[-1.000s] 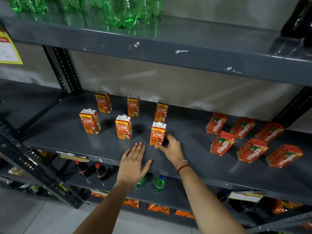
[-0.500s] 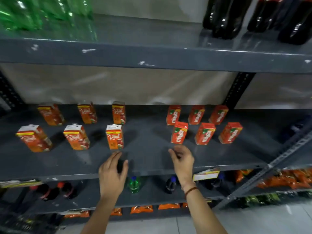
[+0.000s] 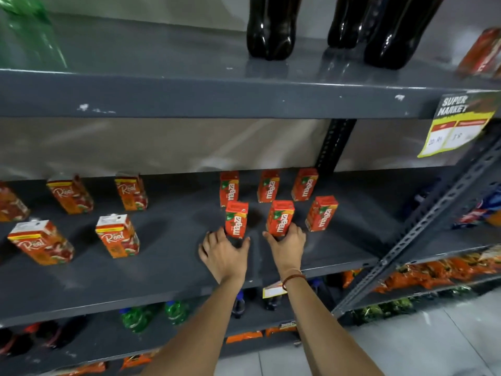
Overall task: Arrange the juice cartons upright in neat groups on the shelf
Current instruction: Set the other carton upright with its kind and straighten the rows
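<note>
Six red Maaza cartons stand upright in two rows of three on the grey middle shelf (image 3: 173,270). My left hand (image 3: 223,253) brackets the base of the front-left Maaza carton (image 3: 236,218), thumb at its right corner and fingers at its left. The front-middle Maaza carton (image 3: 280,217) has my right hand (image 3: 288,244) wrapped around its base. The front-right Maaza carton (image 3: 322,213) stands free. To the left, several orange Real cartons (image 3: 117,236) stand apart from one another in two rows.
Dark cola bottles (image 3: 271,25) and a green bottle (image 3: 29,36) stand on the upper shelf. A yellow price tag (image 3: 458,123) hangs at the right by a slanted metal brace (image 3: 423,229). Bottles (image 3: 135,318) and orange snack packs (image 3: 417,278) fill the lower shelves.
The view has swung right from the Real cartons to the Maaza group. Both hands reached forward from the shelf's front edge onto the two front Maaza cartons.
</note>
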The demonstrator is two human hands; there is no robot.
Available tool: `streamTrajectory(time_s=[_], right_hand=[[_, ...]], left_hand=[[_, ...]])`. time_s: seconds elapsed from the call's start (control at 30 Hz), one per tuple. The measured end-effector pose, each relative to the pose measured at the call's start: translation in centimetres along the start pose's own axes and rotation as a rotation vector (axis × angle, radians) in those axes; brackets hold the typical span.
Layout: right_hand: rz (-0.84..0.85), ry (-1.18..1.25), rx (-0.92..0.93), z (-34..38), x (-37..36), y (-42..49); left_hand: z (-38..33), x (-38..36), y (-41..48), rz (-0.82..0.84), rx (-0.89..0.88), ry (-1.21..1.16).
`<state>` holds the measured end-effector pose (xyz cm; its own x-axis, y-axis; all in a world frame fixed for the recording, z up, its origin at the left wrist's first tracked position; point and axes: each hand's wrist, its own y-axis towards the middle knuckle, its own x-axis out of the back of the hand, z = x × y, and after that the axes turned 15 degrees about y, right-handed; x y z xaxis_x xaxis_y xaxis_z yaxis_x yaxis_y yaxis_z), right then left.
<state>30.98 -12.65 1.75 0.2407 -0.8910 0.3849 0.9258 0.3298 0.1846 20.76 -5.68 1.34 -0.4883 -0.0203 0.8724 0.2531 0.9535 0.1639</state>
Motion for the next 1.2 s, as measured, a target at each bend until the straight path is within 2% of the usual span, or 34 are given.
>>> streamTrajectory(time_s=[0.4,0.97,1.2], right_hand=[[0.009,-0.005,0.026,-0.3,-0.1,0.0],[0.036,-0.002,0.013,-0.4,-0.1,0.0],[0.046,-0.028,-0.01,0.0,0.2,-0.4]], left_hand=[[-1.1,-0.3,-0.1,-0.085,0.154,-0.036],[-0.9,-0.2,-0.5,-0.094,0.147,-0.022],[-0.5,0.4,-1.1,-0.047,0.128,-0.036]])
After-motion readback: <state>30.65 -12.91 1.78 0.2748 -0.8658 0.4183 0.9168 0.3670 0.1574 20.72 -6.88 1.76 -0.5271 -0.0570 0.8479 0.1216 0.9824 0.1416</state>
